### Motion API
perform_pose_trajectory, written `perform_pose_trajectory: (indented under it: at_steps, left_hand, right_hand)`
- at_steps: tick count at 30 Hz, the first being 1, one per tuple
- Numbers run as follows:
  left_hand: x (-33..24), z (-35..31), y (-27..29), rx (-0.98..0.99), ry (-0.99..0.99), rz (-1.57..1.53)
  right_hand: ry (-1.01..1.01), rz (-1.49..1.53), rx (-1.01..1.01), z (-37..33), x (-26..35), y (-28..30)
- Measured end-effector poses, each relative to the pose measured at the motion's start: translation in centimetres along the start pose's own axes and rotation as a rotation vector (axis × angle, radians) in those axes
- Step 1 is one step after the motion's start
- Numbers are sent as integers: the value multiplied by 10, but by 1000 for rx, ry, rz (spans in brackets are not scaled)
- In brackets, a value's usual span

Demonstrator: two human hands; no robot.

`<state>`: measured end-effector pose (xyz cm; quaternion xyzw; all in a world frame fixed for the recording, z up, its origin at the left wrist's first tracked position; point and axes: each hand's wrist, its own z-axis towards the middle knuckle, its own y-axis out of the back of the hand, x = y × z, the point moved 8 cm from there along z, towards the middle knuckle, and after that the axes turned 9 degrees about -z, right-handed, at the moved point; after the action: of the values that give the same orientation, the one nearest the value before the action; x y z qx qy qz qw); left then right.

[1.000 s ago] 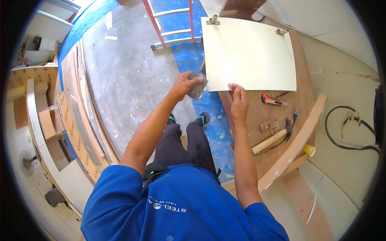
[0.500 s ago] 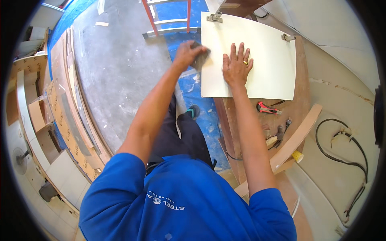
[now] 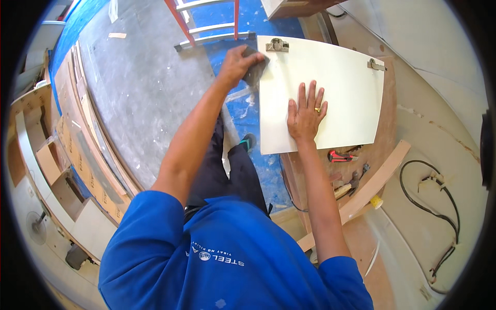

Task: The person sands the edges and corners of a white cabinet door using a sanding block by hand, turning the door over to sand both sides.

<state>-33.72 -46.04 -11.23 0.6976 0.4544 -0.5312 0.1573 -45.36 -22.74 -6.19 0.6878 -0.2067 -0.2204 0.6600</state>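
A white cabinet door panel (image 3: 341,88) lies on a brown wooden surface, with a metal hinge (image 3: 277,45) at its far left corner and another hinge (image 3: 376,64) at the far right. My right hand (image 3: 307,119), wearing a yellow ring, rests flat on the panel with fingers spread. Pinched in my left hand (image 3: 236,64) is a dark grey sheet that looks like sandpaper (image 3: 254,71). It meets the panel's left edge, below the left hinge. The face of the sheet against the edge is hidden.
Near the panel's close edge lie a red utility knife (image 3: 341,156), a hammer (image 3: 354,180) and a curved wooden strip (image 3: 374,181). A ladder (image 3: 212,39) stands on blue sheeting beyond. Black cable (image 3: 429,206) loops at right; boards (image 3: 90,129) line the left.
My left hand has slid the sandpaper farther along the panel's left edge, toward the hinge corner. My right hand keeps its place on the panel. The whole view has shifted slightly.
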Motion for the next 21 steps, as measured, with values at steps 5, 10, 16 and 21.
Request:
perform_pose_trajectory:
  at_steps: [5,10,16,21]
  left_hand:
    - [17,-14,6,-1,-25,181]
    - [10,31,12,7,29,104]
    - [-30,73,25,-9,86,-198]
    - [19,9,16,43,63,121]
  right_hand:
    - [-17,11,32,3,-1,2]
    - [-13,16,25,3,-2,2]
    - [-20,18,28,4,-2,1]
    - [-25,21,21,4,-3,1]
